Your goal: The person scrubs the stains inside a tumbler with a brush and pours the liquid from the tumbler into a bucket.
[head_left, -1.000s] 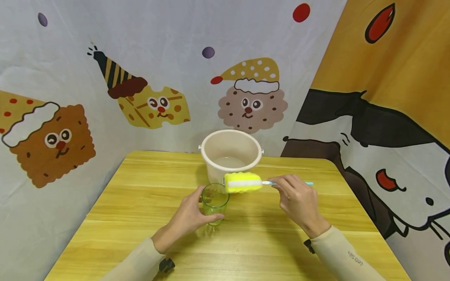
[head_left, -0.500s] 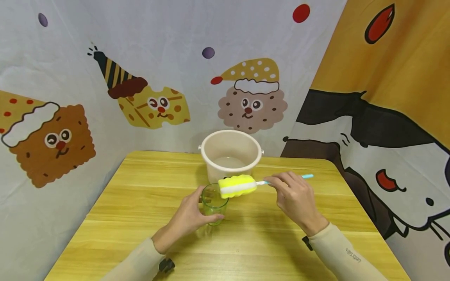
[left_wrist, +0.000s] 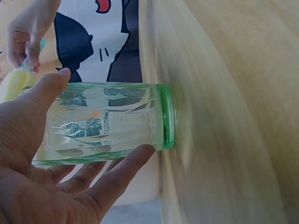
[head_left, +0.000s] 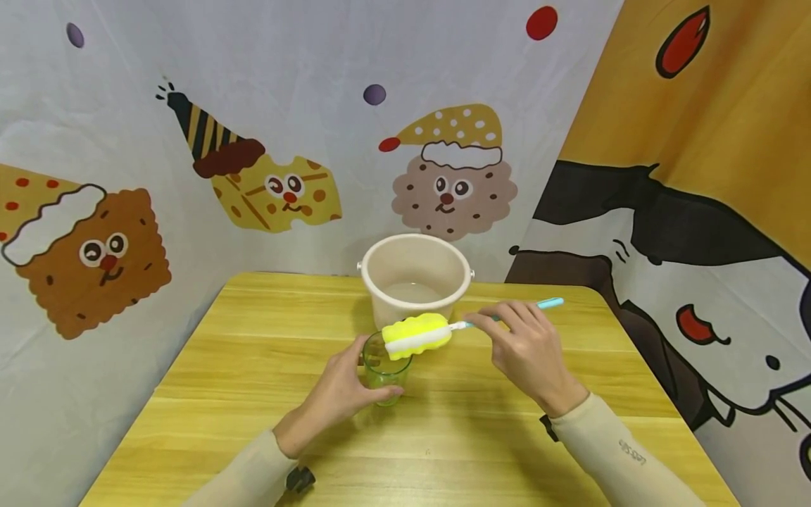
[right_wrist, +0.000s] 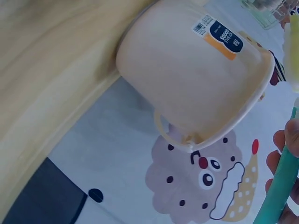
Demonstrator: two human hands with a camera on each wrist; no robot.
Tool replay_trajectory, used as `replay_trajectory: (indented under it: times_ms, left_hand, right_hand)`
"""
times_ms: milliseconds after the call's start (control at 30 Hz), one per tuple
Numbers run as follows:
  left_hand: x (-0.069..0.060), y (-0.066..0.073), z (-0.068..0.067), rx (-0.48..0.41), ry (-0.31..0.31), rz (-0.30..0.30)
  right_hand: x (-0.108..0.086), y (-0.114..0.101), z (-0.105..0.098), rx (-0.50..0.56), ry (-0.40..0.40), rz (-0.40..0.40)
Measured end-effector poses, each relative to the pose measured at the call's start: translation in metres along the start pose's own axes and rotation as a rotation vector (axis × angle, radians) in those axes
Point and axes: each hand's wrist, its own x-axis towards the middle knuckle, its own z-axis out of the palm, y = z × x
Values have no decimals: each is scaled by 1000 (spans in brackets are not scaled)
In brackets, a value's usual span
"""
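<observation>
A clear green glass (head_left: 388, 386) stands upright on the table, its mouth facing up. My left hand (head_left: 336, 391) grips it, thumb on the near side and fingers around the far side; in the left wrist view the glass (left_wrist: 105, 123) lies between thumb and fingers, with its base against the tabletop. My right hand (head_left: 529, 352) pinches the blue handle of a yellow-and-white sponge cup brush (head_left: 418, 336). The brush head hovers tilted over the glass's rim, its tip lower than the handle. In the right wrist view the turquoise handle (right_wrist: 280, 182) runs between the fingers.
Just behind the glass and brush stands a cream bucket (head_left: 412, 266), with what looks like some water at its bottom. A label (right_wrist: 218, 36) is on its wall in the right wrist view. The wooden table (head_left: 266, 317) backs onto a cartoon-printed curtain (head_left: 304, 63).
My right hand has moved the brush leftward, and its handle end has risen so the head tilts down over the glass's mouth. The left hand and glass have stayed put.
</observation>
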Motion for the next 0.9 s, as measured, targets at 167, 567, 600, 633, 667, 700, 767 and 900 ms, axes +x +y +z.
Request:
replay_trajectory:
  times_ms: [167, 567, 600, 633, 667, 700, 767, 900]
  left_hand:
    - [0, 0, 0, 6, 0, 5]
    - [0, -1, -1, 6, 1, 11]
    - [0, -1, -1, 7, 1, 13]
    - [0, -1, -1, 6, 2, 15]
    - [0, -1, -1, 5, 1, 17]
    - [0, -1, -1, 4, -1, 21]
    - [0, -1, -1, 5, -5, 25]
    - [0, -2, -1, 0, -11, 30]
  right_hand:
    - [11, -1, -1, -22, 10, -70]
    - [28, -4, -2, -98, -53, -139]
    - [30, -5, -2, -100, -62, -142]
    - [31, -5, -2, -101, -67, -146]
    - [32, -5, -2, -102, -70, -150]
    - [33, -6, -2, -102, -73, -155]
    - [36, -6, -2, -104, -82, -162]
    - [42, -7, -2, -123, -107, -188]
